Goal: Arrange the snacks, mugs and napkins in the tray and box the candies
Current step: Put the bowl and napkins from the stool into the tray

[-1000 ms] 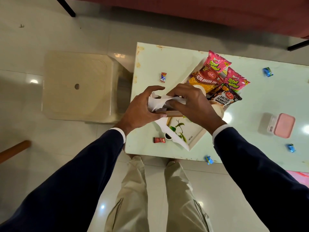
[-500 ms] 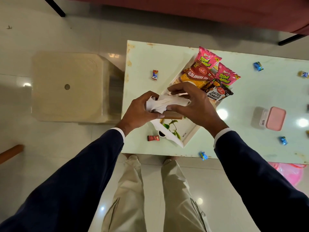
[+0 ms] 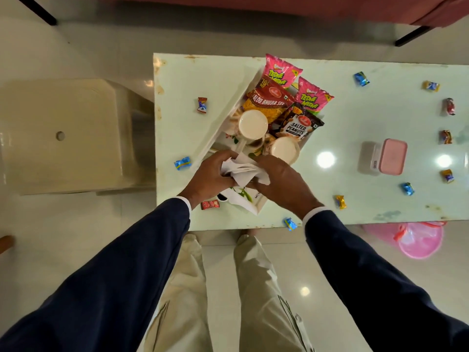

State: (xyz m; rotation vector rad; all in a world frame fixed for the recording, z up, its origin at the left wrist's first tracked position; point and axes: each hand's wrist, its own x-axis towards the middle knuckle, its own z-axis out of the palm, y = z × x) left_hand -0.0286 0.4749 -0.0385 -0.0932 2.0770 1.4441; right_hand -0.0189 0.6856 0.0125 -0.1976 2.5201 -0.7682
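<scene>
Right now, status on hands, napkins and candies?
Left hand and right hand both gripping napkins over tray. Candies loose on table. Nothing blocking.

Four snack packets (image 3: 272,102), two mugs (image 3: 253,123), twelve loose candies (image 3: 361,78), one pink-lidded box (image 3: 392,160), one tray (image 3: 223,118).

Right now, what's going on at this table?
A person is holding a bunch of white paper napkins in both hands, left hand and right hand, over the near end of a white rectangular tray. The tray already holds snack packets and two cream mugs. Wrapped candies lie scattered on the table; the pink-lidded box is closed.
</scene>
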